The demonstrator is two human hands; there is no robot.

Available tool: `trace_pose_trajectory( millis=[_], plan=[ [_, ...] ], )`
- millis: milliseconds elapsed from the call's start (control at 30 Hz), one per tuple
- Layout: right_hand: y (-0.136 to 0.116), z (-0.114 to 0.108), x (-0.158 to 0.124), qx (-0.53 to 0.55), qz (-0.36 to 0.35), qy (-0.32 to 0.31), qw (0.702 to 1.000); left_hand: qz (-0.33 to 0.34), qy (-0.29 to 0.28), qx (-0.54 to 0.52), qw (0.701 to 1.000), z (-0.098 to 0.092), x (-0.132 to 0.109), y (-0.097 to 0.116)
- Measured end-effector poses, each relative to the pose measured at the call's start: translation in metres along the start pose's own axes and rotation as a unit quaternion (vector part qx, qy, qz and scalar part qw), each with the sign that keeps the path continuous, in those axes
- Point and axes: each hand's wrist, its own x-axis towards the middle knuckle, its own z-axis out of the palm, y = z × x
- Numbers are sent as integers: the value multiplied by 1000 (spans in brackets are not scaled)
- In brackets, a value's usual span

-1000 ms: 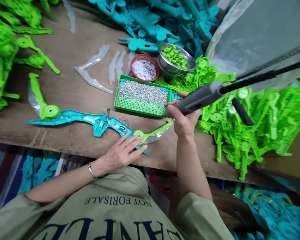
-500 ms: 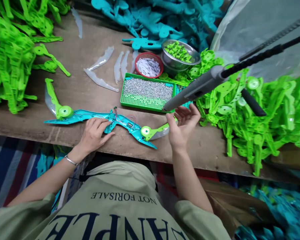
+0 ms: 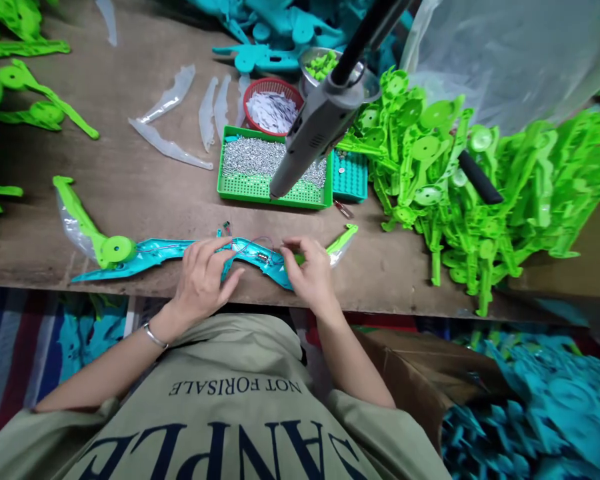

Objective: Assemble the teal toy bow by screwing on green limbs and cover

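A turquoise toy bow shell (image 3: 163, 252) lies lengthwise near the table's front edge, its hollow side up. Thin wires and a small metal part (image 3: 263, 257) show inside it. At its left end a green arm (image 3: 116, 250) with a round hub carries a clear plastic blade (image 3: 75, 227). My left hand (image 3: 203, 277) grips the shell's middle with bent fingers. Over the right part curls my right hand (image 3: 310, 270), thumb and fingertips on the shell near the wires. It hides most of the right green arm (image 3: 347, 235). Above hangs a grey electric screwdriver (image 3: 313, 127), apart from both hands.
Behind the bow stand a green tray (image 3: 275, 200) of screws, a red basket (image 3: 265, 85) of white pieces, a metal bowl (image 3: 310, 60) and a turquoise tray (image 3: 350, 177). Green parts (image 3: 445, 167) heap at right. Clear blades (image 3: 170, 147) lie at left.
My right hand has moved left from beside the screwdriver's tip onto the bow's right part, its fingers curling. The screwdriver has swung more upright. My left hand stays at the bow's middle.
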Motion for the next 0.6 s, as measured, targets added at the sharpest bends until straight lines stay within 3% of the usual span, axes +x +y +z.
trace_pose_trajectory(
  millis=[100,200,333,600],
  plan=[
    [-10,9,7,-29,35,-39,998,-22,-22,-39,999,11,27,5],
    [-17,15,11,-21,63,-50,997,-59,-101,-46,992,25,47,6],
    [-12,18,12,41,75,-35,996,-114,-195,-61,972,40,54,6],
    [3,13,12,208,123,-35,970,-142,-189,-140,962,43,51,3]
  ],
)
